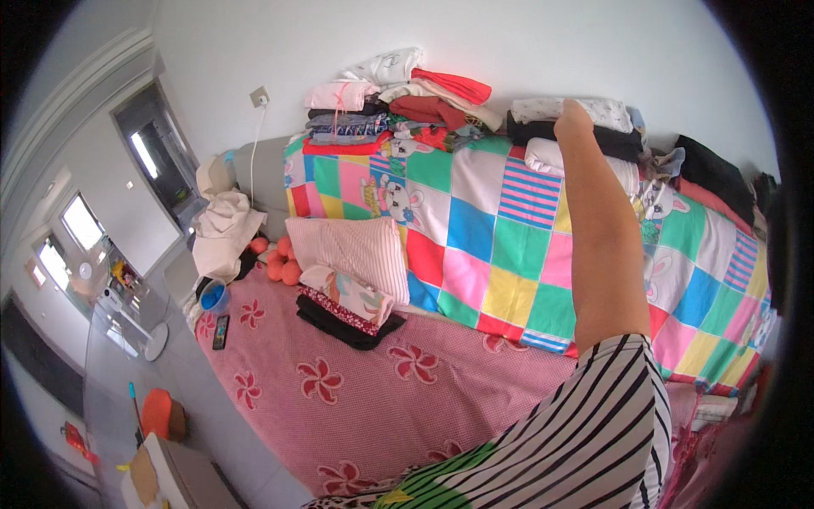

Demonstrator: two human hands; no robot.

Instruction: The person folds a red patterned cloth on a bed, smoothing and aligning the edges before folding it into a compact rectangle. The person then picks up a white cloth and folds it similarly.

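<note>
My right hand [574, 119] reaches out to a folded white patterned garment [540, 110] on top of a pile by the wall. Its fingers are not clearly visible, so whether they grip the cloth cannot be told. Under that garment lies folded black cloth [610, 144], and below it a rolled white cloth [544, 156]. This pile rests on the sofa back, over a cover of coloured squares with rabbits [470, 226]. My left hand is out of view. Left of the pile stands another stack of folded clothes, with a red garment [453, 86] near its top.
On the pink flowered seat cover [356, 407] lie a striped pillow [350, 254], folded clothes [346, 302], a remote control [220, 332] and a clear tub with blue contents [213, 298]. Black folded clothes [715, 181] are at the right. A socket with a cable [260, 97] is on the wall.
</note>
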